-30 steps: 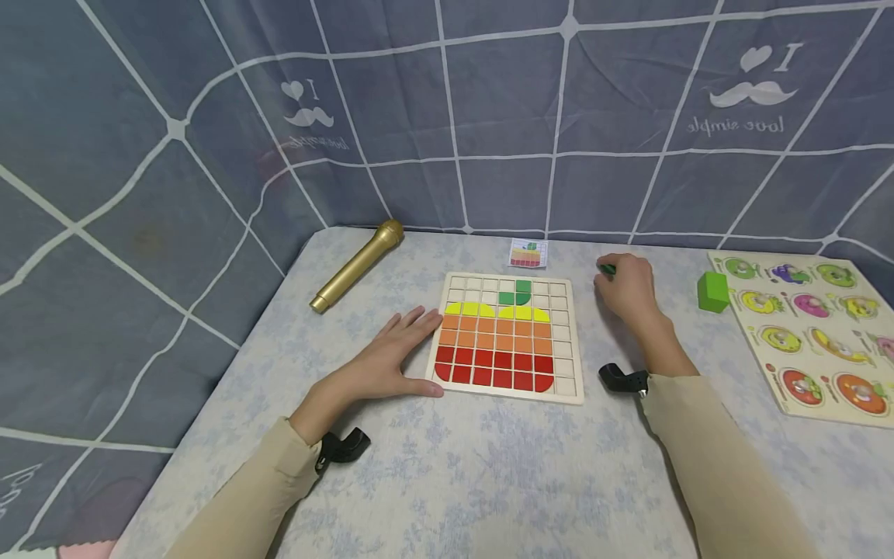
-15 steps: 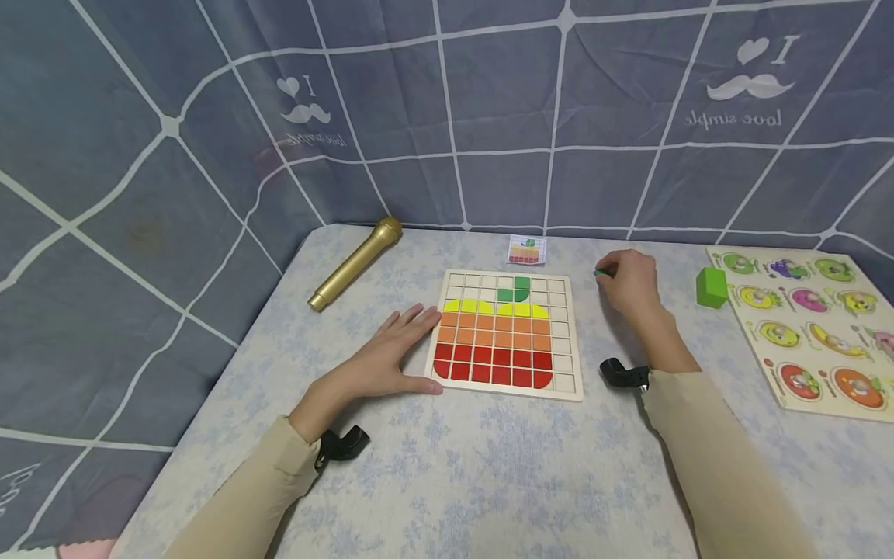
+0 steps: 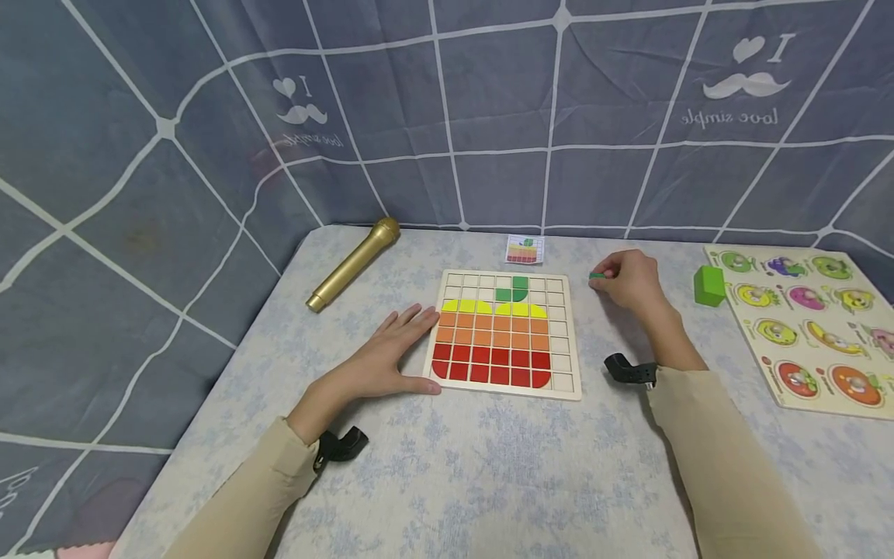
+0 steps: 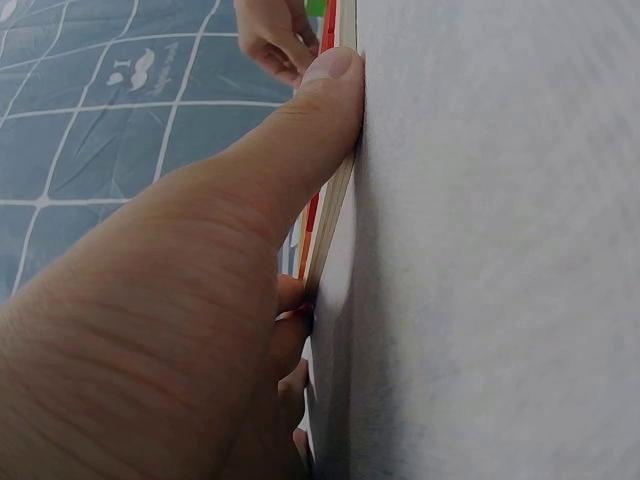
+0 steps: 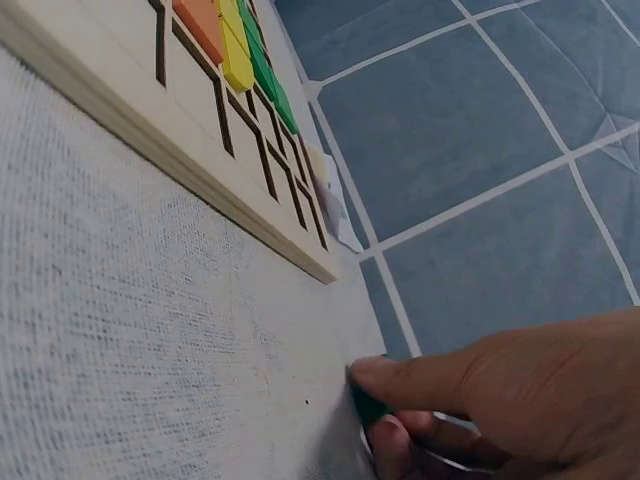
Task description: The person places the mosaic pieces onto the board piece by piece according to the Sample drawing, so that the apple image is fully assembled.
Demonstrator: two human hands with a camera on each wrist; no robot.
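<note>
A square wooden grid board (image 3: pixel 566 349) lies mid-table, filled with red, orange and yellow tiles plus a few green tiles (image 3: pixel 520 289) near the top. My left hand (image 3: pixel 380 357) rests at its left edge, thumb at the near corner and fingers spread along the side. In the left wrist view the thumb (image 4: pixel 325 95) lies against the board's side. To the right of the board, my right hand (image 3: pixel 632 283) pinches a small green tile (image 5: pixel 368 405) between thumb and fingers, close over the table. The fingers hide part of that tile.
Behind the board lies a small picture card (image 3: pixel 525 250). A gold microphone (image 3: pixel 352 265) is at the back left. On the right are a green block (image 3: pixel 709 286) and a wooden fruit puzzle board (image 3: pixel 761 365). A blue-grey curtain (image 3: pixel 496 116) borders the table.
The green tile now shows more at my right fingertips, turned in the grip, and the right hand has shifted only slightly. My left hand stays at the board's edge.
</note>
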